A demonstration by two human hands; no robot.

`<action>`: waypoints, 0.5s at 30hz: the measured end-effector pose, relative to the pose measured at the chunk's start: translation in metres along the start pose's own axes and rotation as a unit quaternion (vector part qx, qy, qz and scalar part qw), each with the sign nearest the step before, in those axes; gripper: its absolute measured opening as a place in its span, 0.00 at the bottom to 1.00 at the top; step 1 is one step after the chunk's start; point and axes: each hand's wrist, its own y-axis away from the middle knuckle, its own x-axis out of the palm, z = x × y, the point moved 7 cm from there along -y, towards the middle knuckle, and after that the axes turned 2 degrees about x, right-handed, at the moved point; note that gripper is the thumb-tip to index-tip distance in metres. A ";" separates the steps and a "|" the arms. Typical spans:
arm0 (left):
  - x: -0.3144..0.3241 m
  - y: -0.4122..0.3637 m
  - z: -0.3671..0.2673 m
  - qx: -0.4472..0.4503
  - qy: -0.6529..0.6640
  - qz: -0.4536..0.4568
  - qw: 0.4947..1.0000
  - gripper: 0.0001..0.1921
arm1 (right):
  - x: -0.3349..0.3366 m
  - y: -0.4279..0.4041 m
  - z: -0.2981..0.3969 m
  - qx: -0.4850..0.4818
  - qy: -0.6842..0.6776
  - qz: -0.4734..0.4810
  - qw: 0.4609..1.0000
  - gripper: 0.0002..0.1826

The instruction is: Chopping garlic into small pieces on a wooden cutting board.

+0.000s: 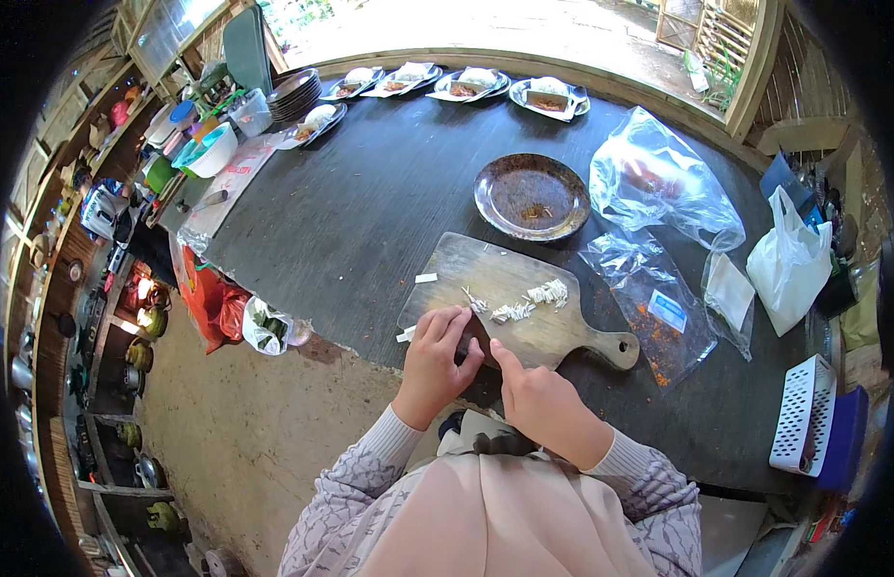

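Note:
A wooden cutting board with a handle lies at the table's near edge. Small white sticks form a curved row across it. The bent fingers of my left hand press down at its left part, where an uncut white strip pokes out beside them. Another short white strip rests near the board's upper left edge. My right hand is curled with the index finger stretched forward, in the grip of a knife; the knife itself is almost wholly hidden, with only a dark shape between the hands.
Behind the board stands a round metal tray with scraps. To the right are clear plastic bags, a white carrier bag and a white perforated basket. Several plates of food line the far edge. A person stands at left.

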 end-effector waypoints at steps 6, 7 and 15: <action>-0.001 0.001 0.000 -0.004 0.005 -0.007 1.000 0.19 | -0.002 0.001 -0.006 -0.011 -0.053 0.001 0.999 0.31; -0.001 0.002 0.001 -0.006 0.004 -0.007 1.000 0.19 | -0.003 0.003 -0.003 -0.017 -0.060 -0.005 0.998 0.31; 0.000 0.001 0.001 -0.004 0.007 -0.003 1.000 0.18 | 0.006 0.006 -0.001 -0.024 0.003 0.018 1.000 0.36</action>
